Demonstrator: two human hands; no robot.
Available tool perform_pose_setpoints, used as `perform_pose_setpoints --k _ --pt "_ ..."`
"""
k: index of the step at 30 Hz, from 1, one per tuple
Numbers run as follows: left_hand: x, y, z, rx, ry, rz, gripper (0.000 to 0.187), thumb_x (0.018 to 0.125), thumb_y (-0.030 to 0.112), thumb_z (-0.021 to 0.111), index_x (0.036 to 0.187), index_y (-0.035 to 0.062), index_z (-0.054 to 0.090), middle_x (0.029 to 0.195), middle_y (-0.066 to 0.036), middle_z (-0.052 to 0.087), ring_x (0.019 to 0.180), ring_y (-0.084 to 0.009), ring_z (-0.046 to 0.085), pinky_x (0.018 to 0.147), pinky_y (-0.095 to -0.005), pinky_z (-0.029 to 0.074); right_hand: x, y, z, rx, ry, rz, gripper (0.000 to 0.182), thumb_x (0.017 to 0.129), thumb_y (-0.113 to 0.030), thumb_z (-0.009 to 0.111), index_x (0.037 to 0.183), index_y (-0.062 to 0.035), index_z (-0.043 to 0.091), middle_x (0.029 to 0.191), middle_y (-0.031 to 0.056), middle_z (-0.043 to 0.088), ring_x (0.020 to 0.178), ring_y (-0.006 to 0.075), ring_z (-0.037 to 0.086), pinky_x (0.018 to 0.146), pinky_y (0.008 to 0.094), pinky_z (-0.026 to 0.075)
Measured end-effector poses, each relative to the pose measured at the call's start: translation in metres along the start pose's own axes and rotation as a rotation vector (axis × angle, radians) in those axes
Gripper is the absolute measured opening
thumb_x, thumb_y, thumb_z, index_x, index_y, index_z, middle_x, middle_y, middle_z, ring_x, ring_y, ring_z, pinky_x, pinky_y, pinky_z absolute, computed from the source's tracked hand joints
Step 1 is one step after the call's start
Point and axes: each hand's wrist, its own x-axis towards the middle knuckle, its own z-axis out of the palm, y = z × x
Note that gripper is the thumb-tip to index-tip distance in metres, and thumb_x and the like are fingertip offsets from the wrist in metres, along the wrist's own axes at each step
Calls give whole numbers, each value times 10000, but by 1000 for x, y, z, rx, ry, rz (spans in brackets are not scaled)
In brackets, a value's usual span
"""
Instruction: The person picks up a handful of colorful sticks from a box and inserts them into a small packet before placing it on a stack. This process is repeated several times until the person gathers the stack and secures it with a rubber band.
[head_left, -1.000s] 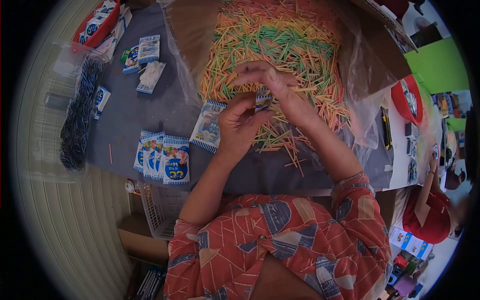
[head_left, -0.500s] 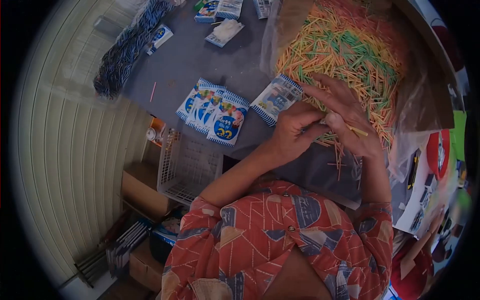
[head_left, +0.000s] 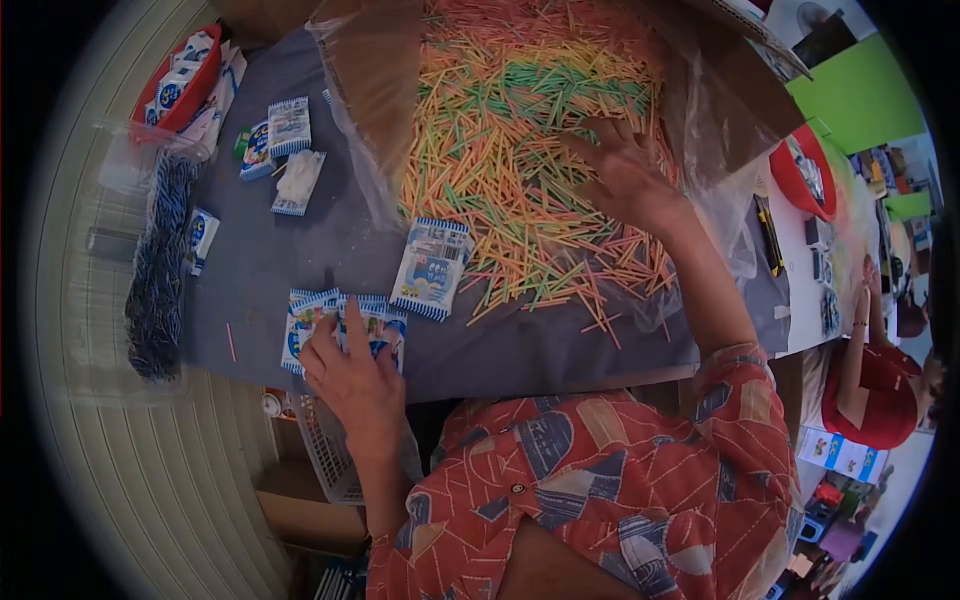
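Note:
My left hand (head_left: pixel 352 378) rests on a row of overlapping blue-and-white packets (head_left: pixel 304 325), its fingers apart on top of them. Out over a large heap of thin pastel sticks (head_left: pixel 530 195), my right hand (head_left: pixel 625 175) has its fingers spread, and nothing shows in it. The heap of pink, yellow, green and orange sticks lies on clear plastic at a cardboard box. Between the two hands, a single packet (head_left: pixel 432 268) lies at the heap's left edge.
Bundled dark twisted strands (head_left: pixel 160 260) lie in a clear tray at left. Red bowls (head_left: pixel 185 85) (head_left: pixel 805 172) of packets stand at both sides. White wadding (head_left: pixel 298 178) sits on a packet. A plastic basket (head_left: pixel 330 450) is below the table edge. A person in red (head_left: pixel 875 395) is at right.
My hands have moved apart: the left onto the row of packets, the right deeper over the sticks. The yellowish stick between my fingers is no longer seen there. The camera view has shifted.

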Motion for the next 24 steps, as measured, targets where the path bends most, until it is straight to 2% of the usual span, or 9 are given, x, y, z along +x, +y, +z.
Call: perform_pose_setpoints --k 2,4,7,10,14,16,17,22,24 --pt "16 20 0 -57 12 97 566 761 111 756 1297 75 576 1154 -162 511 1048 -364 484 896 -468 416 23 -7 0 2 40 -38 632 800 -167 678 1410 -135 515 1372 182 476 1312 349 398 1104 596 274" --pt "35 42 10 -101 32 183 528 775 127 743 1274 55 584 1118 -157 523 1024 -360 500 887 -474 424 55 -14 -5 -174 -349 78 669 778 -207 693 1410 -92 505 1376 170 478 1324 350 390 1102 616 266" --pt "47 59 46 -166 -139 196 415 788 121 704 1178 12 614 1072 -152 545 966 -337 539 816 -467 467 65 4 8 -93 -388 -1 795 731 -293 745 1449 -117 452 1426 184 452 1342 357 383 1041 587 321" --pt "44 63 65 -71 -37 268 299 783 97 686 1056 -15 644 1008 -139 572 867 -317 575 707 -446 498 52 23 15 122 -340 -20 787 741 -269 711 1456 -88 435 1451 178 435 1396 366 324 1103 645 254" --pt "42 61 69 -140 72 310 232 770 89 701 988 13 676 919 -121 584 785 -316 586 647 -432 501 36 25 27 33 -190 1 773 755 -225 684 1467 -93 414 1425 171 471 1388 366 347 1077 645 282" --pt "43 64 65 -234 95 299 219 777 92 707 983 21 681 903 -115 589 780 -323 590 653 -434 502 41 27 28 193 -322 -6 721 724 -246 723 1376 -60 480 1385 158 514 1350 384 406 1012 568 334" --pt "44 66 61 -248 91 257 181 804 80 694 978 30 691 911 -119 612 783 -327 607 666 -431 501 35 30 52 80 -135 -34 478 767 -183 648 1217 -62 539 1173 128 578 1146 351 535 918 523 424" --pt "52 56 56 -275 25 202 161 835 25 670 991 44 704 947 -126 639 795 -328 620 677 -426 494 30 32 76 -304 -17 -110 277 840 -97 491 1103 -54 567 999 142 585 951 271 543 808 487 440" --pt "54 50 56 -680 -45 78 190 811 13 669 998 32 697 917 -116 601 808 -327 595 693 -445 492 31 34 75 -405 17 -127 249 859 -76 452 1074 -52 574 956 146 587 902 251 545 780 478 445"
